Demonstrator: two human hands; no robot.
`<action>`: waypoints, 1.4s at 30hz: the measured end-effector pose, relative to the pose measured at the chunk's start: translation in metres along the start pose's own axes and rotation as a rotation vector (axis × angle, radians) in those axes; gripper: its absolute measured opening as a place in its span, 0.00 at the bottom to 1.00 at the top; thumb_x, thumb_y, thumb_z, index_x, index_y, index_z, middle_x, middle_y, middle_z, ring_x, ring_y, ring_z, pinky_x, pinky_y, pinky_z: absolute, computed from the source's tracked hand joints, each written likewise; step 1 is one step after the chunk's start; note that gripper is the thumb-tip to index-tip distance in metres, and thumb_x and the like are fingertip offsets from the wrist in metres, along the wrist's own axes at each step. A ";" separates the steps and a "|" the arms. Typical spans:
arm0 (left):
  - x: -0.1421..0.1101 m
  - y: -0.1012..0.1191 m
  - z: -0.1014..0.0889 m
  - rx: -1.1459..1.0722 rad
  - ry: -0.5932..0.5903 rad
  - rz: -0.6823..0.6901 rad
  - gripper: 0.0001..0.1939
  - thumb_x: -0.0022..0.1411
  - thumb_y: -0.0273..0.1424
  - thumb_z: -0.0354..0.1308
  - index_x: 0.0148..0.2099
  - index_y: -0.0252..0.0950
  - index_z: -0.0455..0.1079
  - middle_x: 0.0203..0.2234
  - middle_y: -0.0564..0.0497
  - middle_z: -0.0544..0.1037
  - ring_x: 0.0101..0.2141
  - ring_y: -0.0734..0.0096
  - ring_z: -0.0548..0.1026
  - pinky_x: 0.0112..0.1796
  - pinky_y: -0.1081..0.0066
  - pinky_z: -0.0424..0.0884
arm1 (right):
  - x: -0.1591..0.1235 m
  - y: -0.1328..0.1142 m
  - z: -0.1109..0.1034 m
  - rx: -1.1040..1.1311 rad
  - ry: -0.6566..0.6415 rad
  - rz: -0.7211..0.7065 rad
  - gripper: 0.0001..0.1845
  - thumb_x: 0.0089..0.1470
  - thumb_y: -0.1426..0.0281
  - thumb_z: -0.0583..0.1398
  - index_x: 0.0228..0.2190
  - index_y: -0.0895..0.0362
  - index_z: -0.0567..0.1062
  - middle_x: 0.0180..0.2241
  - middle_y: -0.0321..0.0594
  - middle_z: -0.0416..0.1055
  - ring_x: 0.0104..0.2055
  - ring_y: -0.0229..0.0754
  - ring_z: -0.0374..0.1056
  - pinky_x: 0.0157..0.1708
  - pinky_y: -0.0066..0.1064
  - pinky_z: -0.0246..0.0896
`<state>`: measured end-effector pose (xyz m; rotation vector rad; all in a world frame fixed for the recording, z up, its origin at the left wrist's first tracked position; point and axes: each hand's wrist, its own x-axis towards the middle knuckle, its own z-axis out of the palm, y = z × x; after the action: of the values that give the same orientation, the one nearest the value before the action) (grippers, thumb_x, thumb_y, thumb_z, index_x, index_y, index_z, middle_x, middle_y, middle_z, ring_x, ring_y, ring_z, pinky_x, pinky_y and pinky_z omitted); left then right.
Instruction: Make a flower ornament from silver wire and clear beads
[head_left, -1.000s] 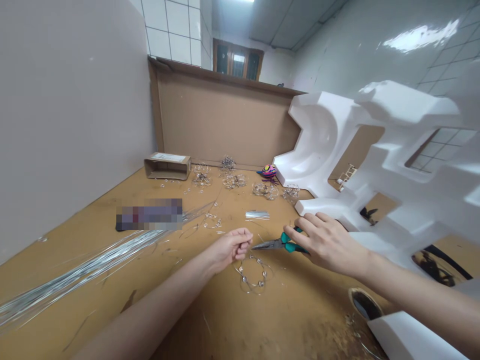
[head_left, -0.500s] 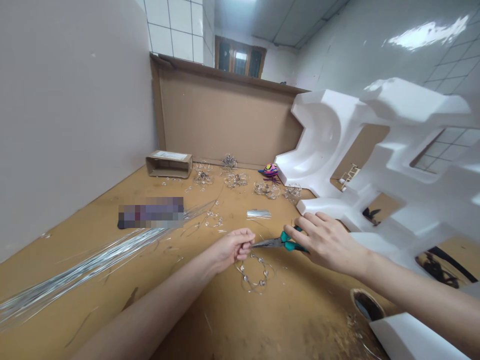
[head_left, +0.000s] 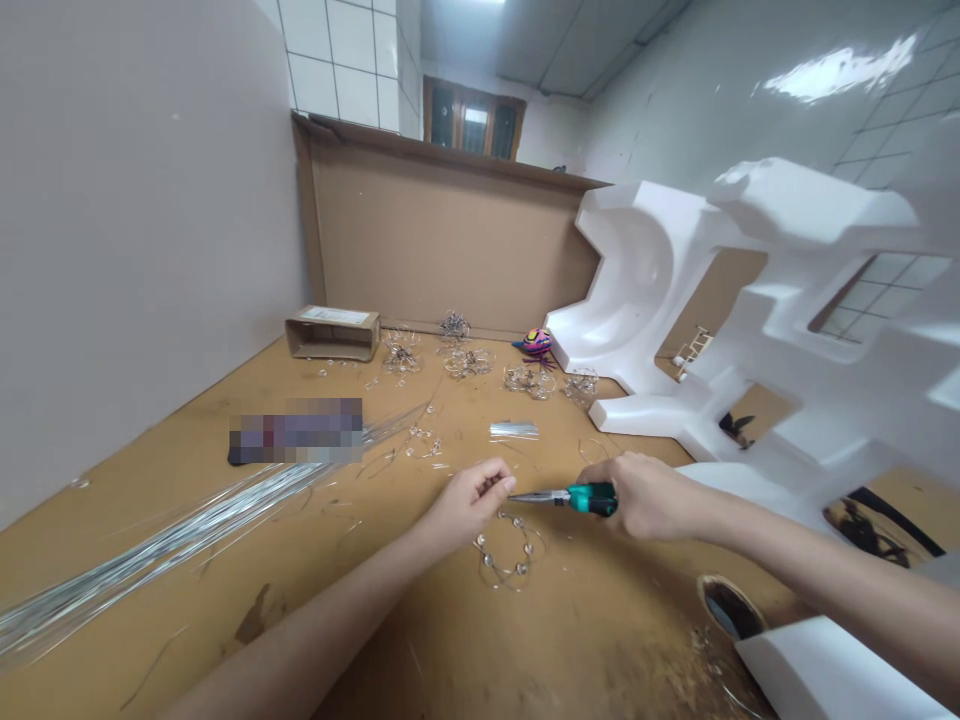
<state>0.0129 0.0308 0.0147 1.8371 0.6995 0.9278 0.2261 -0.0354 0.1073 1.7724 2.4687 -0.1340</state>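
Observation:
My right hand [head_left: 649, 497] is wrapped around the teal-and-black handles of needle-nose pliers [head_left: 551, 497]. The pliers lie level, and their narrow tip points left, right at the fingertips of my left hand [head_left: 476, 500]. Thumb and fingers of that hand are pinched together at the top of a beaded wire ring [head_left: 523, 568]. The ring is thin wire carrying several clear beads, and it shows just below the fingers. Whether the plier jaws grip the wire is too small to tell.
Long silver wires [head_left: 217, 535] stretch across the left of the table, beside a blurred-out object [head_left: 296, 432]. Short cut wires [head_left: 514, 430] lie ahead. Behind are wire-and-bead pieces [head_left: 469, 362], a small cardboard box [head_left: 334, 335] and a colourful toy [head_left: 536, 342]. White foam packing [head_left: 652, 395] borders the right.
My right hand has turned over and closed more tightly, so the plier handles are squeezed together and rotated. My left thumb has shifted at its pinch, and the ring stays beneath it.

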 end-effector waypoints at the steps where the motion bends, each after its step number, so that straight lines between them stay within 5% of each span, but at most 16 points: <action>1: 0.000 0.000 0.000 0.039 0.004 0.016 0.11 0.58 0.36 0.48 0.27 0.35 0.61 0.20 0.57 0.60 0.23 0.76 0.58 0.25 0.76 0.54 | 0.000 0.001 0.001 0.030 0.014 0.002 0.10 0.34 0.75 0.55 0.25 0.53 0.69 0.18 0.32 0.65 0.20 0.35 0.59 0.19 0.25 0.44; 6: 0.004 -0.008 -0.003 0.057 0.046 -0.042 0.12 0.57 0.37 0.48 0.27 0.35 0.61 0.18 0.58 0.59 0.22 0.76 0.57 0.25 0.76 0.54 | 0.002 0.009 0.009 0.141 0.095 -0.021 0.18 0.35 0.74 0.55 0.34 0.52 0.69 0.26 0.34 0.69 0.25 0.37 0.63 0.23 0.25 0.50; 12: 0.009 -0.014 -0.005 -0.196 0.016 -0.198 0.14 0.54 0.41 0.51 0.28 0.36 0.59 0.16 0.59 0.58 0.18 0.79 0.55 0.20 0.77 0.53 | 0.003 0.030 0.045 0.068 0.198 0.213 0.10 0.47 0.63 0.54 0.32 0.54 0.69 0.26 0.38 0.70 0.26 0.41 0.66 0.23 0.27 0.50; 18: 0.008 -0.016 -0.007 -0.244 -0.018 -0.237 0.17 0.52 0.45 0.52 0.28 0.35 0.60 0.17 0.59 0.60 0.16 0.81 0.55 0.18 0.78 0.53 | 0.007 0.035 0.085 -0.088 0.362 0.156 0.11 0.49 0.62 0.54 0.34 0.54 0.70 0.32 0.42 0.69 0.34 0.45 0.66 0.32 0.32 0.54; 24: 0.006 -0.012 -0.006 -0.235 -0.050 -0.214 0.16 0.53 0.44 0.52 0.28 0.35 0.61 0.17 0.59 0.60 0.18 0.81 0.55 0.19 0.79 0.53 | 0.014 0.034 0.099 -0.106 0.365 0.162 0.19 0.52 0.60 0.50 0.42 0.55 0.69 0.37 0.46 0.66 0.40 0.47 0.63 0.36 0.35 0.56; 29: 0.003 -0.008 -0.003 -0.132 -0.105 -0.150 0.15 0.55 0.42 0.51 0.28 0.35 0.61 0.19 0.58 0.60 0.21 0.79 0.57 0.22 0.78 0.55 | 0.016 0.032 0.089 0.042 0.332 0.165 0.21 0.51 0.58 0.52 0.42 0.56 0.70 0.40 0.48 0.67 0.43 0.50 0.62 0.41 0.40 0.56; 36: 0.000 -0.009 -0.002 0.250 -0.165 0.007 0.13 0.59 0.38 0.46 0.29 0.36 0.64 0.20 0.58 0.61 0.23 0.77 0.59 0.25 0.77 0.55 | 0.027 -0.009 0.050 0.632 0.345 -0.011 0.18 0.54 0.63 0.51 0.41 0.57 0.72 0.40 0.44 0.70 0.39 0.42 0.65 0.40 0.33 0.58; 42: 0.000 -0.007 -0.005 0.450 -0.119 0.075 0.12 0.60 0.36 0.44 0.30 0.37 0.64 0.22 0.57 0.66 0.25 0.74 0.64 0.28 0.76 0.57 | 0.041 -0.024 0.055 0.884 0.359 -0.012 0.11 0.47 0.63 0.58 0.29 0.56 0.77 0.30 0.41 0.71 0.34 0.41 0.65 0.36 0.32 0.58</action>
<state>0.0083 0.0357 0.0093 2.3072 0.8168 0.7401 0.1914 -0.0116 0.0476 2.2144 2.9188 -1.1610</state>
